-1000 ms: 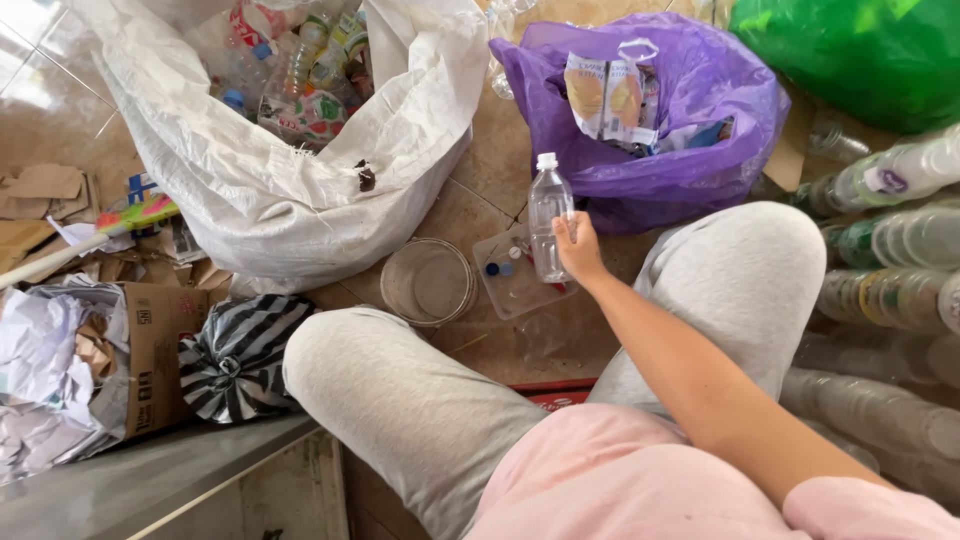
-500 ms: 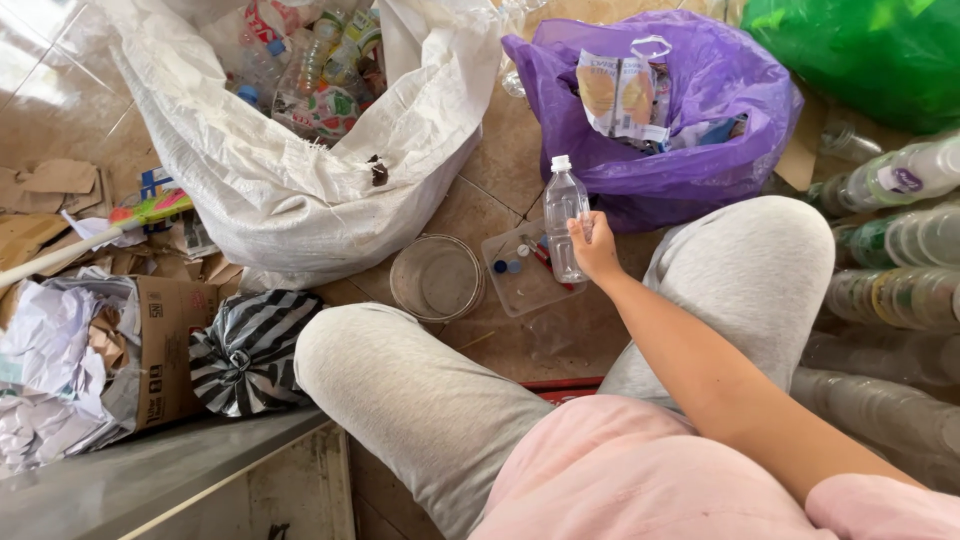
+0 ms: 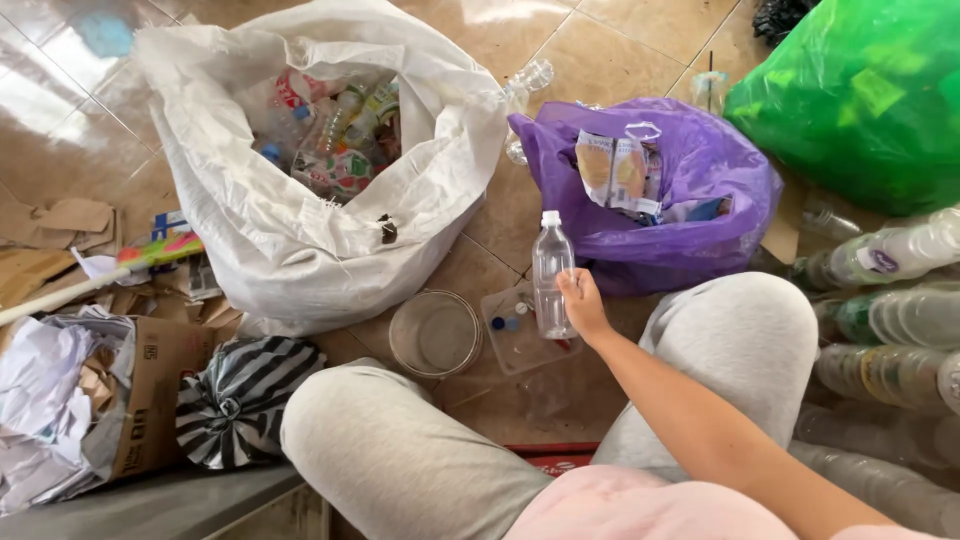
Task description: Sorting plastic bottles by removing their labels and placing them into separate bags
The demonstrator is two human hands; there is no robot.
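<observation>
Clear plastic bottle (image 3: 552,275), capped, upright at frame centre, probably light and crushable; right hand (image 3: 583,305) closed round its lower body over a shallow tray (image 3: 500,345).

Bright daylight fills the scene, coming from the upper left, where the glossy floor tiles (image 3: 70,90) throw back pale glare. Shadows are soft and short. The green bag (image 3: 860,100) glows, lit through. Focus is sharp throughout; straight tile lines bow slightly near the edges.

2 yellow snack packets (image 3: 615,172) in purple bag (image 3: 720,215).
</observation>
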